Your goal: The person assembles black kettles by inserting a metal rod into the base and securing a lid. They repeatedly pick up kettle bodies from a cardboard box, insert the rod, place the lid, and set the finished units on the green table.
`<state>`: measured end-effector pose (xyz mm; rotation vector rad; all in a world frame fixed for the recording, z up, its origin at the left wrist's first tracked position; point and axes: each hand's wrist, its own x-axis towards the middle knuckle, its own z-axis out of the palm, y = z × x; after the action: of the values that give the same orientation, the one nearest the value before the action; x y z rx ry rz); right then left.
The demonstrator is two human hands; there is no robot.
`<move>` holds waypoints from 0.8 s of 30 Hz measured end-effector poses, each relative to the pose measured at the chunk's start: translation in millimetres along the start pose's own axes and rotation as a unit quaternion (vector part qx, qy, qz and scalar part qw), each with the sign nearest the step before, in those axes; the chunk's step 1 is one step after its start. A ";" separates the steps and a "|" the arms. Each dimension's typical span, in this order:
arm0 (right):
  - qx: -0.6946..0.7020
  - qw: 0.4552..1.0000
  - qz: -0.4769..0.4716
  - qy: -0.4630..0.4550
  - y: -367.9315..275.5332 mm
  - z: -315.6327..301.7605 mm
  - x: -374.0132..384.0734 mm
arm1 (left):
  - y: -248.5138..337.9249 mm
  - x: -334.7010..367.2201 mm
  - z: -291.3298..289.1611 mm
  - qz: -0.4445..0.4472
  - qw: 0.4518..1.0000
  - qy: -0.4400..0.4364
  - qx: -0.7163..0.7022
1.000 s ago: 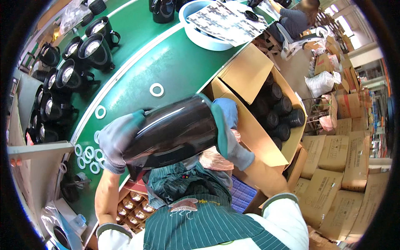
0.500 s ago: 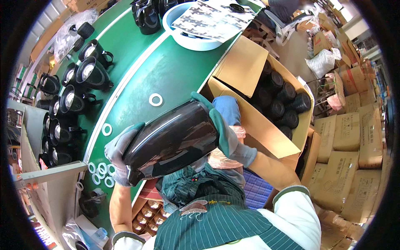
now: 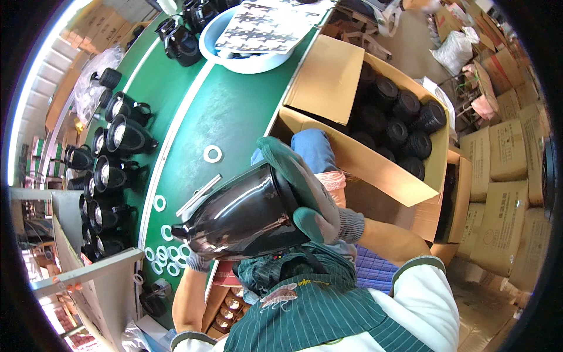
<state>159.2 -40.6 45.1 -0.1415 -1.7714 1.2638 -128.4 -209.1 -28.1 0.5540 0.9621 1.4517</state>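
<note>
A glossy black jug body [image 3: 240,214] lies tilted across my lap in front of the green table, its small spout-like tip to the left and its wide rim to the right. My right hand [image 3: 299,182], in a grey and green glove, grips the rim end with thumb and fingers apart around it. My left hand [image 3: 199,262] is under the jug's left end; only its grey cuff shows clearly, and its fingers are hidden behind the jug. Beside the jug's upper side is a pale narrow strip [image 3: 199,195], unclear in kind. Several white rings [image 3: 167,256] lie on the table nearby.
Black jugs with silvery insides [image 3: 108,174] stand along the table's left. A light-blue basin [image 3: 252,64] with printed sheets sits at the far end. An open carton [image 3: 369,161] of black ribbed parts is on my right, with stacked cartons [image 3: 492,214] beyond.
The jug has turned so its spout-like tip shows at the left. My left hand has slid out of sight beneath it. The pale strip has appeared, and the view has shifted.
</note>
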 end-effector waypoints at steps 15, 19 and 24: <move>0.214 0.935 0.247 0.137 68.3 -69.3 -50.9 | 25.4 34.0 126.9 0.371 0.688 0.041 0.622; 0.067 0.945 0.321 0.003 13.5 -103.0 -13.4 | 13.1 12.3 81.5 0.267 0.555 -0.234 0.752; -0.116 0.964 0.233 -0.057 10.3 -59.6 -47.6 | 3.2 12.5 -70.6 0.055 0.391 0.158 0.905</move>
<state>225.3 -21.4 10.8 -0.6645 -2.0584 1.4015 -189.2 -213.0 -66.0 1.8864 2.6991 -0.1989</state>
